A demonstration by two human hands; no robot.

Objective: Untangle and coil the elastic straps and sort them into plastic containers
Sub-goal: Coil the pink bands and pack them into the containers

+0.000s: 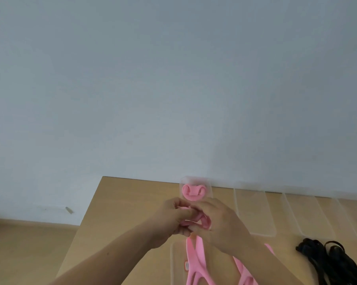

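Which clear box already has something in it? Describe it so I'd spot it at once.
Follow the table to its far edge by the wall, where clear containers lie in a row. Take the leftmost container. It alone holds a pink coil; those to its right look empty.

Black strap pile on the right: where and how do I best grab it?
Probably pinch the black strap pile by the open loop at its far end, coming from above: it lies clear of the tangle, with bare table beside it.
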